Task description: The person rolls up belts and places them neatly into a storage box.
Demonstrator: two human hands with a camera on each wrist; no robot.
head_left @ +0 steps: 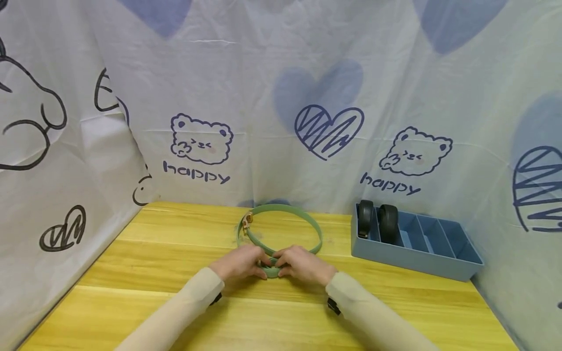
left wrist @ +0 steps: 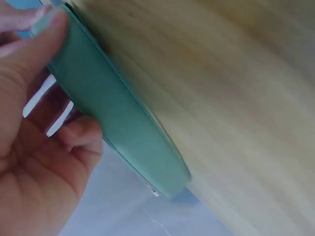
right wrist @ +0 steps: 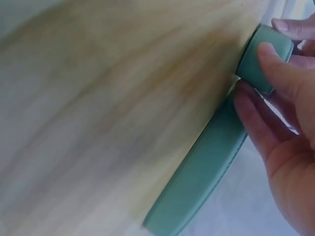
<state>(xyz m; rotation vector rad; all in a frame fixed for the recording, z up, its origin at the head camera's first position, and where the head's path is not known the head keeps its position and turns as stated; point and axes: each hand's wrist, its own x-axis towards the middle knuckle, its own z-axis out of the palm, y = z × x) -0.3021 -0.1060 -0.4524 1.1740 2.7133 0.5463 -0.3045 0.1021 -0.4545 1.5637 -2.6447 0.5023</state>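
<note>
A green belt [head_left: 281, 208] stands on its edge on the wooden table, part of it in a wide loop with a gold-toned buckle [head_left: 248, 221] at the loop's left side. Nearer to me, another stretch is wound into a small coil [head_left: 273, 273]. My left hand [head_left: 243, 262] grips the coil's left side with thumb and fingers. From the opposite side my right hand [head_left: 304, 265] holds it, fingers curled about it. In the right wrist view, the right thumb lies on the coil's outer face [right wrist: 263, 64], and a longer green band [right wrist: 197, 177] runs beyond the fingers.
At the back right stands a blue-grey divided box [head_left: 412, 263]. Two black rolled bands, a left one [head_left: 365, 219] and a right one [head_left: 388, 224], sit in its left compartments. A printed white cloth [head_left: 263, 156] hangs behind the wooden table [head_left: 175, 229].
</note>
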